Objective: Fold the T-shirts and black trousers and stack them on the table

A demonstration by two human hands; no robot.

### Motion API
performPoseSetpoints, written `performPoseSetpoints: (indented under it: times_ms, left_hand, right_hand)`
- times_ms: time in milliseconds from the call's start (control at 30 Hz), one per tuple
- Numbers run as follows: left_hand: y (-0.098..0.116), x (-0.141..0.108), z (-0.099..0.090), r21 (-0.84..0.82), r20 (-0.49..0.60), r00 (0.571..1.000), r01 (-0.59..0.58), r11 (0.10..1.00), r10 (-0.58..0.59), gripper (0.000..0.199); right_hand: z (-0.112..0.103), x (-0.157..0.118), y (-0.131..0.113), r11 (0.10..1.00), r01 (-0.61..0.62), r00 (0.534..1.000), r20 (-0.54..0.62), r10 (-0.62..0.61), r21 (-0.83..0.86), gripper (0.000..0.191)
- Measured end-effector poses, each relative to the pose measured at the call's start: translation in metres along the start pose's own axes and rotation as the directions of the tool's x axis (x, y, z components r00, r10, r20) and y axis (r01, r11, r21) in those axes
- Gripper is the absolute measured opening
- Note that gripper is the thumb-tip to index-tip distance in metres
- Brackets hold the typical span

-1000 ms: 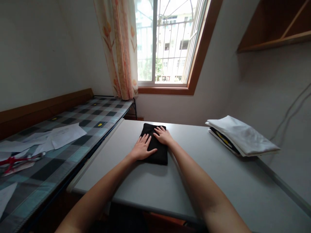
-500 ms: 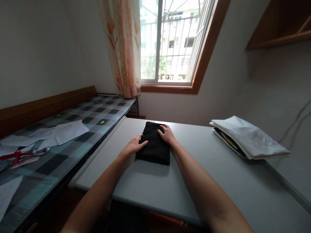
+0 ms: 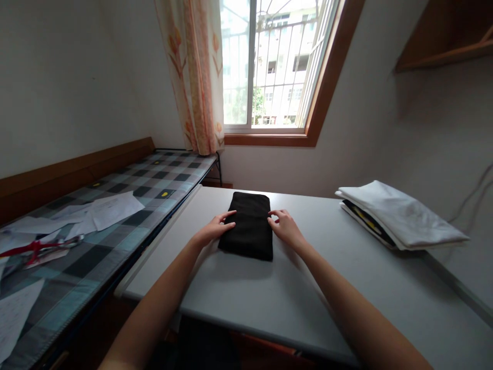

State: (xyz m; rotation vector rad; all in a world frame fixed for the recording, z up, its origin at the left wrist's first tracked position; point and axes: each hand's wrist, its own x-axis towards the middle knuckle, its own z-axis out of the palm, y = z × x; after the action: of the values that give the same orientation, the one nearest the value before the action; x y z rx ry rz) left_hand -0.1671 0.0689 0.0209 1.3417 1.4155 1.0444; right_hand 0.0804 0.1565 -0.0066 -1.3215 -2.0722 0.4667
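A black folded cloth, roughly rectangular, lies flat on the white table. At its left edge is my left hand, fingers apart, with the fingertips resting on the cloth. My right hand is beside the right edge, its fingertips at the cloth's border and its fingers a little apart. Neither hand is wrapped round the cloth.
Folded white fabric with something black and yellow inside sits at the table's right. On the left, a checkered bed holds papers and a red-handled object. A curtain hangs by the window.
My right hand has moved off the top of the black cloth to its right edge. The left hand remains at the left edge, and the view has shifted slightly.
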Motion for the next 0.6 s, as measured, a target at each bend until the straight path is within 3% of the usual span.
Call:
performPoseSetpoints:
  times_ms: [100,167,300,367,500,600]
  left_hand:
    - [0.002,-0.003,-0.001,0.032,0.027,0.998,0.062,0.998,-0.063,0.062]
    - [0.002,-0.004,-0.002,0.023,0.052,0.993,0.104,0.994,-0.105,0.070]
    - [0.001,-0.005,0.009,-0.149,0.145,0.977,0.178,0.973,-0.157,0.077]
    - [0.002,-0.004,0.023,-0.282,0.145,0.974,0.209,0.936,-0.174,0.072]
    - [0.007,-0.007,0.068,-0.421,0.006,0.964,0.245,0.873,-0.267,0.059]
    - [0.016,-0.015,0.109,-0.500,-0.032,0.938,0.284,0.818,-0.345,0.057]
  right_hand:
    - [-0.021,-0.029,-0.007,0.995,-0.048,0.993,0.099,0.058,-0.092,0.027]
    - [-0.030,-0.045,-0.010,0.981,-0.092,0.980,0.158,0.119,-0.168,0.040]
    - [-0.035,-0.063,-0.008,0.976,-0.124,0.970,0.186,0.157,-0.177,0.055]
    - [-0.033,-0.066,-0.004,0.982,-0.157,0.966,0.192,0.176,-0.107,0.057]
    - [-0.034,-0.067,0.006,0.957,-0.278,0.947,0.190,0.258,0.081,0.055]
    - [-0.044,-0.065,0.013,0.850,-0.418,0.908,0.169,0.383,0.321,0.043]
